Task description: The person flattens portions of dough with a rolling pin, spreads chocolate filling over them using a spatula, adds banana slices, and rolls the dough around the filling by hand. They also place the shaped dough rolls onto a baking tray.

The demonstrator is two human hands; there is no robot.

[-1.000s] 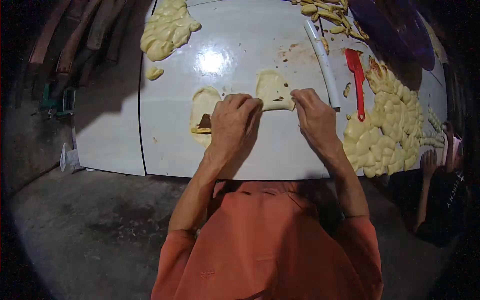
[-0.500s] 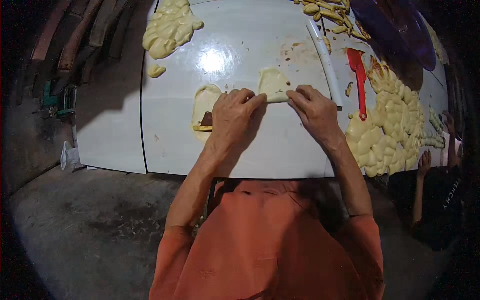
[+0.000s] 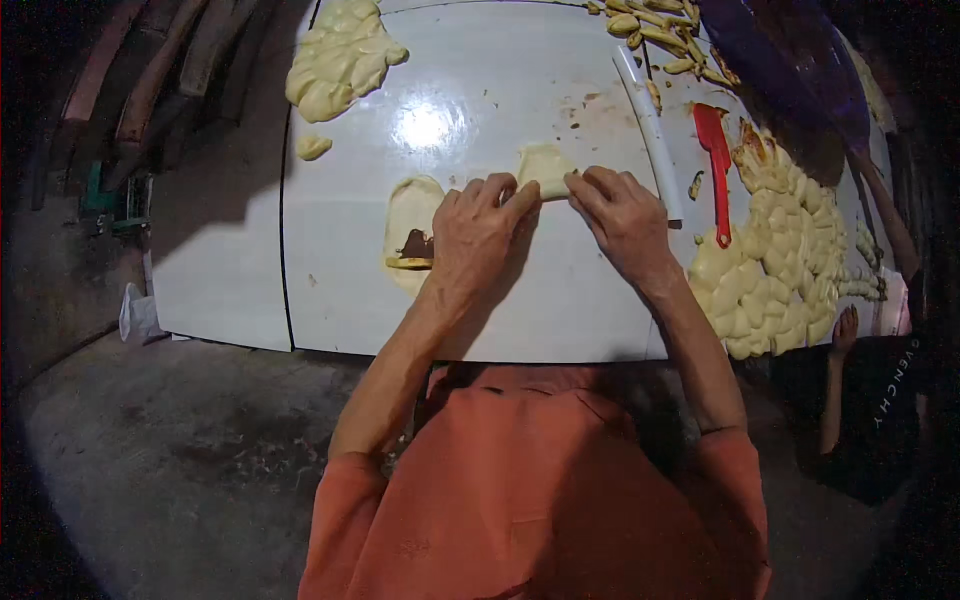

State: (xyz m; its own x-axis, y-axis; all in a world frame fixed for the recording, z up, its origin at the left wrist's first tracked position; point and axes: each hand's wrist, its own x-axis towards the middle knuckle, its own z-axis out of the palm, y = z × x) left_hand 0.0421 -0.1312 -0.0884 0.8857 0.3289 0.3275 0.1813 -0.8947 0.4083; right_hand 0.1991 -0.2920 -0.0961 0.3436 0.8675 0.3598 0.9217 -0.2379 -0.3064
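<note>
A flattened piece of dough [image 3: 546, 163] lies on the white table in front of me, its near edge turned up into a roll. My left hand [image 3: 478, 228] pinches the left end of that roll with thumb and fingers. At the other end, my right hand [image 3: 622, 222] grips it the same way. Anything inside the roll is hidden. Beside my left hand rests a second flat oval of dough [image 3: 408, 205], bearing a dark brown spread [image 3: 416, 243] and a yellow strip [image 3: 406, 264] that looks like sliced banana; my hand partly covers its right side.
Right of my hands lie a white rod [image 3: 650, 140], a red spatula [image 3: 716, 165] and many dough balls [image 3: 775, 265]. Yellow slices [image 3: 665, 35] and a purple basin [image 3: 800, 75] are farther back. Left stands a dough mass [image 3: 345, 60] with a small lump [image 3: 313, 147]. A co-worker's hand [image 3: 846, 328] shows at right.
The dough's near edge has been rolled slightly farther away from me, leaving less flat dough. Both hands keep their pinch. At the right, a co-worker's arm has shifted toward the purple basin.
</note>
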